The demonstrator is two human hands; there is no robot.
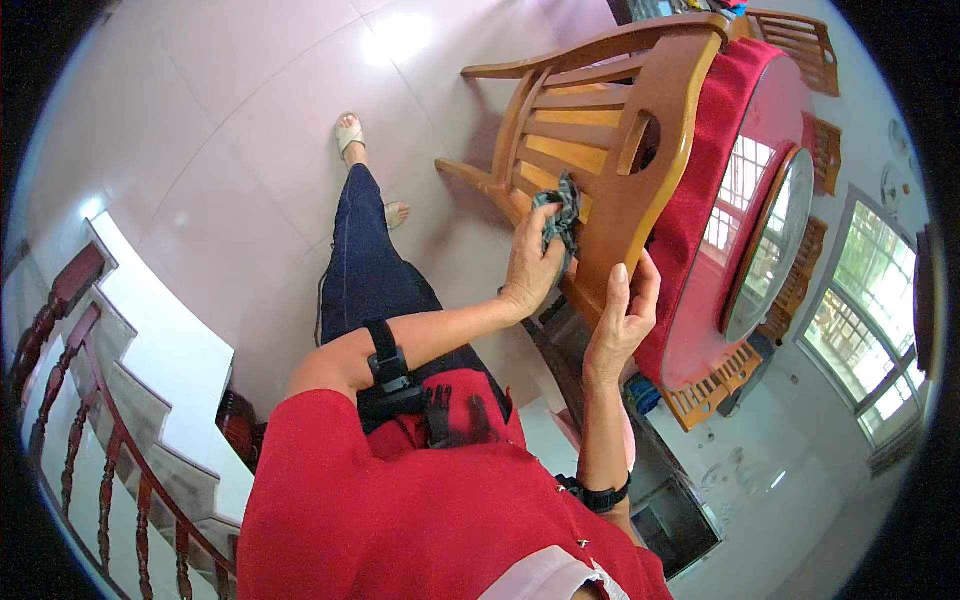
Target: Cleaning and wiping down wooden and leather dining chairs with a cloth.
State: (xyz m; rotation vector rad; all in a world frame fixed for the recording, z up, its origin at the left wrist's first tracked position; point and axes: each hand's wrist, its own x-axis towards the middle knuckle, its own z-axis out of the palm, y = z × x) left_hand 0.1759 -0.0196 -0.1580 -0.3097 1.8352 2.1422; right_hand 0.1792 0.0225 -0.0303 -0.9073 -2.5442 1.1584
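A crumpled blue-grey checked cloth [562, 215] is bunched in my left hand [533, 262], whose fingers are closed round it. The cloth presses against the lower side of the slatted back of a wooden chair [672, 105]. My right hand [622, 325] grips the end of the chair's broad top rail, with the thumb on the near face; the fingers curl round its edge and are partly hidden. A handle slot is cut through the rail above both hands. Red sleeves and black straps show on my arms.
Behind the chair stands a round table [690, 235] with a red cloth and a glass turntable [780, 245]. More slatted chairs [715, 385] surround it. Pale tiled floor [250, 90] lies to the left, with a staircase railing [120, 430] at lower left and a window [860, 310] at right.
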